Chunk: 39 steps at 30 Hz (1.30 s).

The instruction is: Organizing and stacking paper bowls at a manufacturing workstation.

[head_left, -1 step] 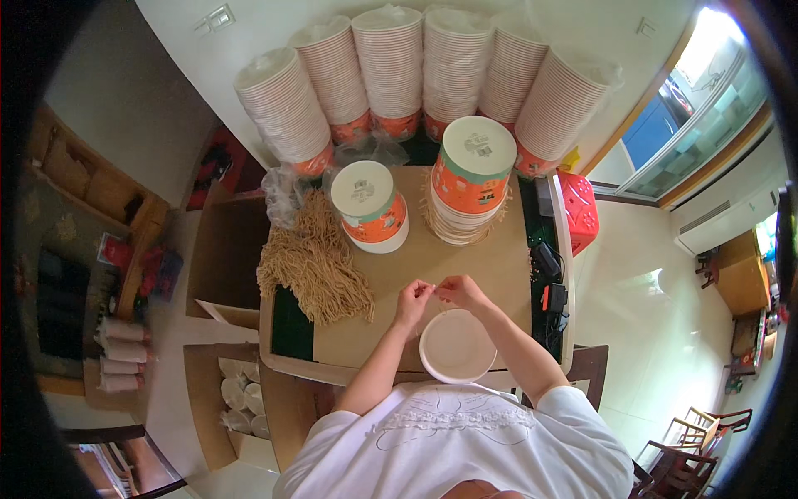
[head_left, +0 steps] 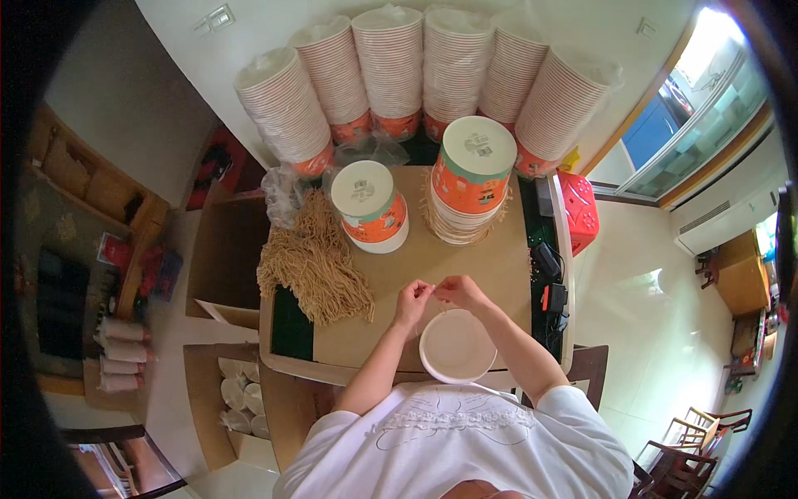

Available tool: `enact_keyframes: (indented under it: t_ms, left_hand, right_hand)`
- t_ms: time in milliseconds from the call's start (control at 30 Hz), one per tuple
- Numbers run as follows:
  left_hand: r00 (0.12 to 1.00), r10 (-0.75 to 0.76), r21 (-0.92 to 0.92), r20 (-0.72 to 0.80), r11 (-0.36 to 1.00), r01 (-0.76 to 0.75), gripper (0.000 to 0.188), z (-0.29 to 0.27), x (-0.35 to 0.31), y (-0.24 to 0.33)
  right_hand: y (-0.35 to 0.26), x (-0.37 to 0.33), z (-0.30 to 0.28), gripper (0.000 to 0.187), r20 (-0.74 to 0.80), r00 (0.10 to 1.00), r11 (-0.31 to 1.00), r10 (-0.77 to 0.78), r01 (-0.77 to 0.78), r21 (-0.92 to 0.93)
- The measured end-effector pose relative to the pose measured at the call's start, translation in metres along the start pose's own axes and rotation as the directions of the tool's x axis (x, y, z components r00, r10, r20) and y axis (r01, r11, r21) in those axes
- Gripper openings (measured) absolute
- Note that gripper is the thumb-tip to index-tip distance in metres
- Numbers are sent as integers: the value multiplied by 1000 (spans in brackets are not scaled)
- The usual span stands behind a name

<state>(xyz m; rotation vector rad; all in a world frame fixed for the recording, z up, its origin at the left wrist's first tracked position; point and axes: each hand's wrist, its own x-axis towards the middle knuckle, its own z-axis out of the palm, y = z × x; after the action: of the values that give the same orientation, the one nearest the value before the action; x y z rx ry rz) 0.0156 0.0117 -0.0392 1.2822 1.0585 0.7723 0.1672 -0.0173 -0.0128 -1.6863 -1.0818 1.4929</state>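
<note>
My left hand (head_left: 412, 303) and my right hand (head_left: 462, 293) meet fingertip to fingertip just above the far rim of a white paper bucket (head_left: 459, 353). Both are closed in a pinch. A thin tan string seems to run between the fingers and hang by the bucket's rim; its ends are hard to make out. The bucket stands mouth up at the table's near edge, between my forearms. Farther off, a short upside-down stack of orange and green paper buckets (head_left: 374, 226) stands on the left, a taller one (head_left: 470, 187) on the right, with tan strings around its lower part.
A heap of tan strings (head_left: 316, 266) lies at the table's left. Several tall wrapped bucket stacks (head_left: 389, 71) line the wall. Black adapters (head_left: 549, 262) lie along the right edge, by a red stool (head_left: 578, 212). Open cardboard boxes (head_left: 198, 374) stand on the floor at left.
</note>
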Motion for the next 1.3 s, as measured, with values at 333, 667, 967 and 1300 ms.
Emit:
enact_keyframes:
  t_ms: [333, 667, 967, 1300]
  left_hand:
    - [998, 40, -4, 55, 999, -40, 10, -15, 9, -1]
    - [976, 189, 490, 105, 845, -217, 7, -13, 3, 21]
    - [927, 376, 536, -6, 783, -315, 10, 6, -6, 22]
    - [956, 292, 640, -17, 738, -214, 11, -10, 14, -9]
  right_hand:
    - [-14, 2, -3, 14, 49, 999, 993, -19, 24, -120]
    - [-6, 3, -6, 15, 141, 987, 946, -77, 117, -303]
    - [-14, -6, -19, 16, 149, 985, 952, 86, -37, -303]
    - [2, -11, -19, 15, 276, 950, 978, 144, -94, -186]
